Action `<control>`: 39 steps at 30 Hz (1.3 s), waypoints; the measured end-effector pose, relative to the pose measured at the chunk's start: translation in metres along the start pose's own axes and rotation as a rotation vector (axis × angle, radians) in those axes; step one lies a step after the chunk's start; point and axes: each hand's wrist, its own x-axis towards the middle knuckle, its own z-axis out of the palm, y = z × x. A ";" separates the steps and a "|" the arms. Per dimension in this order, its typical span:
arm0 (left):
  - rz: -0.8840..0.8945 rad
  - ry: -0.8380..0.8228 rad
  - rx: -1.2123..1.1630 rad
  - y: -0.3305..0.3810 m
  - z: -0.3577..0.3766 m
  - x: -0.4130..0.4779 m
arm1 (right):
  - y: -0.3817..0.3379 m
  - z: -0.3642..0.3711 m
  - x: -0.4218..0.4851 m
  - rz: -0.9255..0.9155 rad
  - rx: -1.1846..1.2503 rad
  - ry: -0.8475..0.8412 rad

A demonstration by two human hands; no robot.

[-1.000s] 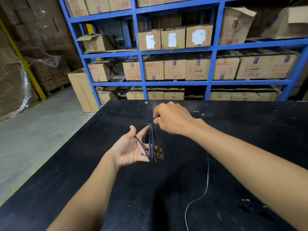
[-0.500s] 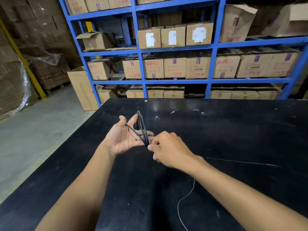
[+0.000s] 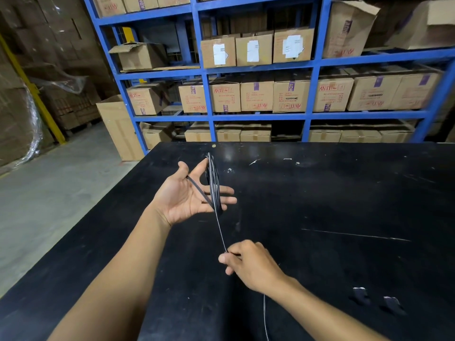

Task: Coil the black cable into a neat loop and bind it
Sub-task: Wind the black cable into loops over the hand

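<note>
Two hands work over the black table (image 3: 344,193). Left hand (image 3: 187,195), palm open and fingers spread, carries the black cable (image 3: 213,185) coiled around them. Right hand (image 3: 248,264) pinches the free strand; the coil lies at eleven o'clock from that pinch, strand taut between.

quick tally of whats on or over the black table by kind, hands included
hands: 2, left hand and right hand
black cable: 1
small dark pieces near the table's near right: 2
total: 5
</note>
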 end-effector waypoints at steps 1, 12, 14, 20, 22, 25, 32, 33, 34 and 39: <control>-0.008 -0.032 0.003 0.000 0.002 -0.001 | 0.006 0.001 0.003 0.011 0.000 -0.003; -0.132 -0.310 0.042 -0.003 0.027 -0.012 | 0.015 -0.039 0.059 0.063 -0.243 0.156; -0.160 -0.333 0.041 -0.007 0.028 -0.013 | 0.001 -0.059 0.065 0.008 -0.306 0.209; -0.192 -0.334 0.042 -0.014 0.026 -0.017 | -0.035 -0.105 0.085 -0.181 -0.504 0.348; -0.207 -0.334 0.029 -0.015 0.025 -0.018 | -0.043 -0.117 0.090 -0.231 -0.556 0.390; -0.228 -0.337 0.032 -0.018 0.025 -0.018 | -0.054 -0.131 0.093 -0.282 -0.618 0.423; -0.286 -0.309 0.104 -0.029 0.024 -0.013 | -0.073 -0.154 0.095 -0.341 -0.672 0.481; -0.287 -0.300 0.113 -0.031 0.023 -0.012 | -0.075 -0.155 0.095 -0.351 -0.683 0.485; -0.287 -0.288 0.115 -0.032 0.022 -0.010 | -0.076 -0.157 0.094 -0.357 -0.691 0.489; -0.279 -0.204 0.091 -0.037 0.011 -0.005 | -0.082 -0.160 0.089 -0.372 -0.724 0.507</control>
